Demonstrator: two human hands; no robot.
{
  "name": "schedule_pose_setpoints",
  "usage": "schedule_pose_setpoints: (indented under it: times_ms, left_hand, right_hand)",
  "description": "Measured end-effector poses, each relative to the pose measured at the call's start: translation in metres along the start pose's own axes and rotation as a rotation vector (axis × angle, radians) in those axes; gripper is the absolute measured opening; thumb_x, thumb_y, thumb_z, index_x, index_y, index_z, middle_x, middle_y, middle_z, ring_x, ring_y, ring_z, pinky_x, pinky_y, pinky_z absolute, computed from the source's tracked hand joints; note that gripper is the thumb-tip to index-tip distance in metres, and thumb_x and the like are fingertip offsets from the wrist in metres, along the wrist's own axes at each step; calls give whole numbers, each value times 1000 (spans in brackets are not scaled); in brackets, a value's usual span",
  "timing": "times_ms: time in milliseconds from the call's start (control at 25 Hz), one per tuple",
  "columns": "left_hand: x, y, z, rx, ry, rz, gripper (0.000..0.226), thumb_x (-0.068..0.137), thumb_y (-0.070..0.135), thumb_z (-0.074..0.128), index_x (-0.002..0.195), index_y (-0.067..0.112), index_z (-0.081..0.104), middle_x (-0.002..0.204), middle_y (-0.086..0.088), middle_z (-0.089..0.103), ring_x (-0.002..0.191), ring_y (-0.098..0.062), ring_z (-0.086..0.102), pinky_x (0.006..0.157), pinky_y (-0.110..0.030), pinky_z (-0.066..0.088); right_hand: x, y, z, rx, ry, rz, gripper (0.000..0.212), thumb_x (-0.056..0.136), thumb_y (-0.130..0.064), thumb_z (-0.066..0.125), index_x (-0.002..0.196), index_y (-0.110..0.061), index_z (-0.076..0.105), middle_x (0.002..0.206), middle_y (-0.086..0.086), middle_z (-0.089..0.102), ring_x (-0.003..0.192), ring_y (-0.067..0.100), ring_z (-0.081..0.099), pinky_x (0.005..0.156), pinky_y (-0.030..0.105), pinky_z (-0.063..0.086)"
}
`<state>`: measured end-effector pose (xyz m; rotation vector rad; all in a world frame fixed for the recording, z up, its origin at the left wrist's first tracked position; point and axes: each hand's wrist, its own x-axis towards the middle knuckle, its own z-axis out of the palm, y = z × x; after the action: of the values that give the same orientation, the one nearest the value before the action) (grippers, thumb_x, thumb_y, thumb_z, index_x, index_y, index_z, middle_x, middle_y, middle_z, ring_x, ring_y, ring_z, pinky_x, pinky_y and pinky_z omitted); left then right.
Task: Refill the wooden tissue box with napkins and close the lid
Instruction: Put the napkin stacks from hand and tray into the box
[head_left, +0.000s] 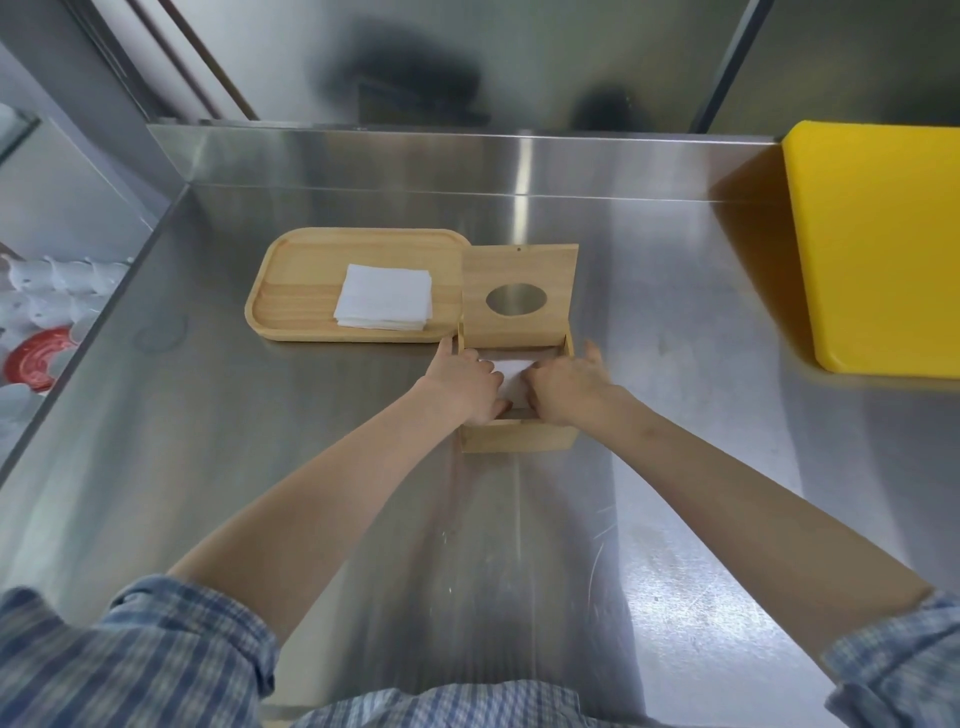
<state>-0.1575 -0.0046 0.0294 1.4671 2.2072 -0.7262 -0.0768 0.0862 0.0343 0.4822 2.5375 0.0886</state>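
Note:
The wooden tissue box (519, 439) stands on the steel counter with its lid (518, 295) swung open and tilted back; the lid has an oval hole. Both hands reach into the box from above. My left hand (467, 384) and my right hand (566, 387) press on white napkins (511, 370) inside it, fingers curled over them. Only a small patch of those napkins shows between the hands. A second stack of white napkins (384, 304) lies on a wooden tray (291, 291) just left of the box.
A yellow cutting board (878, 249) lies at the right of the steel counter (675, 415). A raised steel backsplash (415, 161) runs along the far edge. Beyond the counter's left edge, white plastic items and a red round object (36, 358) sit lower down.

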Motion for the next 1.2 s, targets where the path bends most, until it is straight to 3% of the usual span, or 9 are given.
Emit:
schedule_pose_setpoints:
  times_ms: [200, 320, 400, 440, 560, 720, 920, 1080, 1200]
  left_hand:
    - [-6, -3, 2, -111, 193, 43, 39, 96, 33, 30, 117, 12, 55, 126, -8, 58, 120, -26, 46, 96, -40, 33]
    - [-18, -9, 6, -544, 343, 117, 32, 94, 23, 37, 116, 15, 58, 110, -6, 66, 101, -27, 58, 79, -29, 41]
    - [-30, -17, 13, -840, 413, 120, 34, 93, 22, 42, 123, 22, 56, 101, 1, 65, 87, -18, 56, 63, -12, 36]
    - [-36, -22, 16, -927, 458, 109, 33, 93, 23, 43, 123, 23, 56, 104, 2, 65, 88, -15, 55, 61, -11, 33]
    - [-52, -38, 27, -1034, 592, 44, 30, 93, 23, 45, 119, 21, 59, 119, 4, 63, 101, -7, 53, 72, -6, 29]
    - [-70, -63, 34, -1069, 683, -106, 28, 93, 22, 45, 117, 18, 59, 123, 5, 62, 101, -3, 51, 81, -9, 32]
    - [-79, -98, 45, -995, 672, -224, 31, 93, 23, 46, 121, 15, 56, 127, 0, 60, 113, -16, 57, 86, -23, 40]
    - [-76, -121, 51, -988, 627, -276, 33, 92, 24, 45, 122, 15, 54, 126, -2, 60, 114, -20, 56, 90, -31, 44]
    - [-69, -139, 55, -972, 596, -311, 34, 92, 25, 44, 123, 15, 53, 126, -2, 60, 115, -21, 56, 89, -33, 45]
  right_hand:
    - [-4, 1, 0, 89, 91, -34, 28, 92, -13, 36, 113, -13, 56, 121, 6, 61, 118, 23, 52, 116, 49, 7]
    - [-13, 2, -2, 244, 253, -75, 32, 90, -14, 37, 117, -14, 56, 119, 10, 64, 117, 27, 53, 114, 43, 16]
    - [-21, 2, -4, 357, 316, -87, 38, 90, -16, 40, 126, -18, 53, 121, 9, 64, 115, 27, 54, 107, 36, 29]
    - [-24, 2, -5, 449, 343, -79, 38, 91, -16, 41, 127, -19, 53, 122, 9, 65, 114, 28, 55, 101, 34, 36]
    - [-32, -5, -9, 752, 410, -33, 33, 92, -17, 43, 120, -17, 59, 123, 5, 65, 113, 25, 57, 92, 30, 45]
    - [-32, -27, -22, 956, 393, -4, 32, 92, -17, 43, 119, -16, 60, 124, 3, 64, 114, 20, 56, 86, 19, 39]
    - [-19, -58, -38, 932, 397, -51, 31, 93, -17, 43, 119, -12, 59, 121, 7, 64, 113, 20, 56, 80, 18, 35]
    - [-2, -73, -51, 916, 376, -66, 33, 92, -17, 44, 121, -14, 58, 122, 6, 63, 114, 22, 55, 89, 23, 39]
    - [16, -84, -58, 933, 329, -66, 35, 91, -20, 45, 125, -16, 53, 124, 5, 60, 114, 21, 54, 86, 21, 36]
